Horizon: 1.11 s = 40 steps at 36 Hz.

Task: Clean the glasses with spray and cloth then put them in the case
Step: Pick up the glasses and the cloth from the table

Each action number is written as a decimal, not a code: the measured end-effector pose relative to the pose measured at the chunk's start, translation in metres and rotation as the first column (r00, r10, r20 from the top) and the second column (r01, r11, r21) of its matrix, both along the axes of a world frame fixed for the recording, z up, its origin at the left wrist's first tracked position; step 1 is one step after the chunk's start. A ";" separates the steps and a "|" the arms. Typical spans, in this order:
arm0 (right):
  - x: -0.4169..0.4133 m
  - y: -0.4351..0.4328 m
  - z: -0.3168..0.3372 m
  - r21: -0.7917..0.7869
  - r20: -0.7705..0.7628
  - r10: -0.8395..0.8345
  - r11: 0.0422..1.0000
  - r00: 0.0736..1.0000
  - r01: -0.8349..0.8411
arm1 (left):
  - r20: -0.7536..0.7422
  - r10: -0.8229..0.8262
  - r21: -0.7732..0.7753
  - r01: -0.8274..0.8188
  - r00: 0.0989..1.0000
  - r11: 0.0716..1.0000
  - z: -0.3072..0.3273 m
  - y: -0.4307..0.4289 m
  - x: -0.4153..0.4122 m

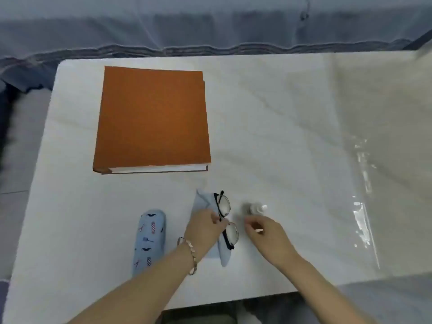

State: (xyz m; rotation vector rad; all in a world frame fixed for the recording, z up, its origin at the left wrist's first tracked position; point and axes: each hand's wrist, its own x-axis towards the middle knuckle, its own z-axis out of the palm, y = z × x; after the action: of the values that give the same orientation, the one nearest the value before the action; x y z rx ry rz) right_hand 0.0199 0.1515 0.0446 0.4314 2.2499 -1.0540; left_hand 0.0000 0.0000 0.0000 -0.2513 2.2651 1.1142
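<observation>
Black-framed glasses (226,218) lie on a pale blue cloth (201,202) near the table's front edge. My left hand (204,226) rests on the cloth with its fingertips at the bridge of the glasses. A small clear spray bottle (256,208) lies blurred just right of the glasses. My right hand (264,232) hovers directly in front of the bottle, fingers curled and apart, holding nothing. A light blue patterned glasses case (149,239) lies closed to the left of my left forearm.
A large orange binder (152,118) lies flat at the back left of the white table (292,136). A clear plastic sheet (362,183) covers the table's right side. Grey fabric hangs behind the table.
</observation>
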 end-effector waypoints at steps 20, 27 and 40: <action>0.003 -0.015 -0.067 -0.268 -0.382 -0.053 0.962 0.923 -0.056 | -0.194 0.189 0.358 -0.110 0.963 0.927 -0.027 -0.027 -0.021; -0.013 -0.058 -0.054 -0.544 -0.339 -0.350 0.831 0.873 0.121 | -0.338 0.290 0.464 -0.109 0.895 0.879 0.009 -0.064 -0.019; -0.013 -0.098 -0.031 -0.700 -0.269 -0.321 0.713 0.908 0.045 | -0.154 0.225 0.644 -0.075 0.962 0.761 0.030 -0.091 0.012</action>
State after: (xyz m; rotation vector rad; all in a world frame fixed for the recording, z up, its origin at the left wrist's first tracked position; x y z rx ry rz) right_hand 0.0065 0.0535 0.0131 0.1353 1.9285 -2.1228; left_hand 0.0125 -0.0907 0.0296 -0.0277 1.9183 2.0101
